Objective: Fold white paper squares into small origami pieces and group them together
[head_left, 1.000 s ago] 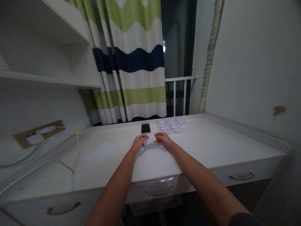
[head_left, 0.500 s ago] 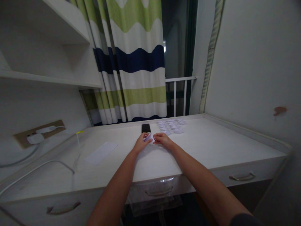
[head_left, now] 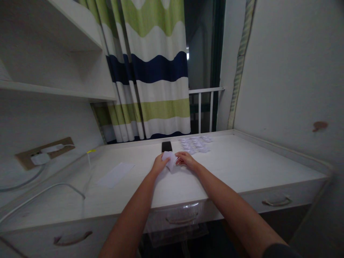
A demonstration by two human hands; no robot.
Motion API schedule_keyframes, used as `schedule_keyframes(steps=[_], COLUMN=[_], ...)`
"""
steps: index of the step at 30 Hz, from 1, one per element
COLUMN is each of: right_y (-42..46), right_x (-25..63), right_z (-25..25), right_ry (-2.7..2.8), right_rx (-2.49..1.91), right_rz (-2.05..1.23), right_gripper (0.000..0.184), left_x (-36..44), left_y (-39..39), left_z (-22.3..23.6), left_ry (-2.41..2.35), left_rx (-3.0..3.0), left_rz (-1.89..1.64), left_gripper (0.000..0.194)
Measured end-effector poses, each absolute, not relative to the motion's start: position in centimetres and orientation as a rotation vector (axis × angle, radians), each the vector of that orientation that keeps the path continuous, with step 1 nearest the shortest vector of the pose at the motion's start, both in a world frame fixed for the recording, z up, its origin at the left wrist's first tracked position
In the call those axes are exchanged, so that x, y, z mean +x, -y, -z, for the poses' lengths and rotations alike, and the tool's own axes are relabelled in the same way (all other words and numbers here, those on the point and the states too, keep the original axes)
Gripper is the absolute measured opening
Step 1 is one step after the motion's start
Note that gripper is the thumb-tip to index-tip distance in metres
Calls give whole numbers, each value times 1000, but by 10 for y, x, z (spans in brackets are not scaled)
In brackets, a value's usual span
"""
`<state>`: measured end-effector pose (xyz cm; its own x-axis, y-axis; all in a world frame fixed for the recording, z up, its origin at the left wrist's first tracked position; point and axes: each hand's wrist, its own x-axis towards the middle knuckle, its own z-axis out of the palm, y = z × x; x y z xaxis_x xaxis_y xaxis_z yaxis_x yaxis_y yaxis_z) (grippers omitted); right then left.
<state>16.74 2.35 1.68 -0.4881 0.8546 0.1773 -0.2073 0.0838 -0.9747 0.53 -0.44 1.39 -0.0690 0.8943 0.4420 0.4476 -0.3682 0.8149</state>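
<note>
Between my two hands, a little above the white desk, is a folded piece of white paper point(head_left: 170, 159) with a point hanging downward. My left hand point(head_left: 159, 163) pinches its left side, thumb in front. My right hand point(head_left: 186, 159) has its curled fingers at the paper's right edge, gripping it there. A black phone point(head_left: 167, 146) lies flat just behind my left hand. Beyond my right hand, several small folded paper pieces point(head_left: 195, 144) are laid out in rows. Some flat sheets of white paper point(head_left: 115, 174) rest on the desk to the left.
The white desk point(head_left: 242, 161) has a raised rim at the back and right. A white cable point(head_left: 64, 184) runs over its left part below a wall socket with plugs point(head_left: 44, 152). A shelf point(head_left: 56, 89) overhangs the left side; a striped curtain point(head_left: 161, 89) hangs behind.
The paper has been turned and opened out, so a broader face with a downward point shows. My left hand has dropped slightly; my right hand has barely moved.
</note>
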Motion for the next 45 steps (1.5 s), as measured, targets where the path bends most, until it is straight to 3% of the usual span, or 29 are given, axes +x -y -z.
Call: schedule_keyframes(steps=[12,23,45], right_y=[-28,-42,-44], right_x=[164,167,165], right_z=[-12,-5,-3], right_ry=[1540,1582,1646], right_rx=[-678,-760,-792], right_rz=[-1469,-1177,-911], right_gripper=[32,26,18], left_x=[4,3,4], left_y=[7,6,8], left_z=[-15,-14,-16], left_ry=[-1494,-1327,-1378], left_rx=[1821,1536,1547], left_rz=[-1425,-1369,-1369], left_gripper=[27,34,28])
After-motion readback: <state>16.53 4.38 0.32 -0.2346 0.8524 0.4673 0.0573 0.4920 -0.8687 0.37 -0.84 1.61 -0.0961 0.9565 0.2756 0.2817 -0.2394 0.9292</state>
